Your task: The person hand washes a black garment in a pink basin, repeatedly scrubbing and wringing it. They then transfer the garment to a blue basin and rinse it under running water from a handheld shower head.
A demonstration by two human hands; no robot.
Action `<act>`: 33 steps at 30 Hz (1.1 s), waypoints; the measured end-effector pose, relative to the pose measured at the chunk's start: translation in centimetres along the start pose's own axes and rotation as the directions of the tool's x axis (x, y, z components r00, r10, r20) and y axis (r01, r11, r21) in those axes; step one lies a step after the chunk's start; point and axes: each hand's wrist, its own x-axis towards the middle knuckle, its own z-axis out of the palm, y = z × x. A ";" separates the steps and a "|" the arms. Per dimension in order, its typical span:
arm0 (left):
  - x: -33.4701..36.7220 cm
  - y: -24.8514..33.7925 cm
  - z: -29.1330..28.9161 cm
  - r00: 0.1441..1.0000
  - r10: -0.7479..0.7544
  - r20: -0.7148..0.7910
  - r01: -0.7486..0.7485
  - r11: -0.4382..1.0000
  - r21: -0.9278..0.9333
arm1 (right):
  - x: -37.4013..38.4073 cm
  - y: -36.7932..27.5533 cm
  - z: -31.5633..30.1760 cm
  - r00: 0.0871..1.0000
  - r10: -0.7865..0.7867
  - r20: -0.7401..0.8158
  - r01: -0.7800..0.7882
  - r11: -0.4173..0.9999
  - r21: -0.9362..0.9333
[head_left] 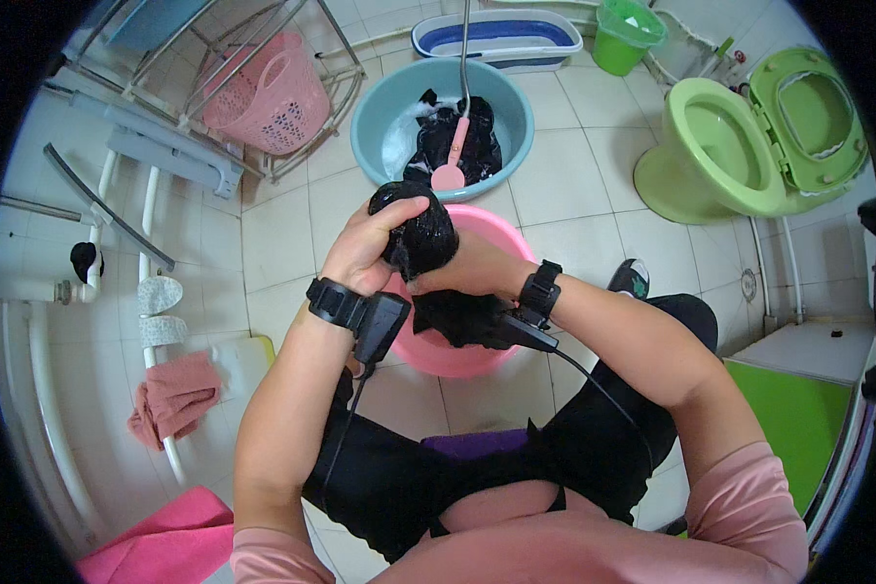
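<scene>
A bunched, wet, shiny piece of black cloth (420,234) is held up over the near rim of the blue basin (363,131) and the far rim of the pink basin (504,234). My left hand (362,245) is closed on its left side, the thumb lying across the top. From the right, my right hand (482,265) grips its lower part; most of those fingers are hidden. Below my hands, more black cloth (457,316) lies in the pink basin. Black laundry (482,146) sits in sudsy water in the blue basin, with a pink shower head (448,176) resting over it.
Behind the blue basin is a white-and-blue tub (501,39), near a green bin (630,39). A green toilet (711,146) stands at right. On the left are a pink basket (277,102) on a metal rack and a pipe with a hanging pink towel (180,394).
</scene>
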 end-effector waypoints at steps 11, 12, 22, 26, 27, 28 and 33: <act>3.1 -4.7 3.8 0.815 0.218 -0.537 -0.230 0.972 0.046 | -1.3 1.8 3.2 0.892 -0.038 -0.451 -0.065 0.976 -0.209; 3.3 -4.8 3.8 0.808 0.228 -0.543 -0.237 0.970 0.055 | -1.8 1.7 3.4 0.874 -0.049 -0.483 -0.059 0.977 -0.206; 1.0 -1.9 3.1 0.997 0.043 -0.061 -0.051 0.991 -0.125 | -1.6 1.7 1.5 0.882 -0.179 -0.435 0.189 0.982 -0.021; 0.1 2.0 -1.2 0.848 0.132 0.513 -0.180 0.983 0.045 | -2.0 -0.3 -2.1 0.956 -0.139 -0.259 0.177 0.976 0.129; 0.5 2.6 -2.0 0.831 0.127 0.542 -0.180 0.983 0.045 | -2.3 -0.9 -2.8 0.981 -0.115 -0.154 0.151 0.957 0.249; 1.1 3.0 -2.5 0.819 0.116 0.561 -0.180 0.982 0.060 | -2.4 -1.4 -3.1 0.987 -0.108 -0.115 0.131 0.968 0.215; 2.6 2.9 -1.8 0.734 0.185 0.654 -0.282 0.958 0.046 | -2.8 -3.1 -3.2 0.997 -0.055 0.052 0.039 0.962 0.270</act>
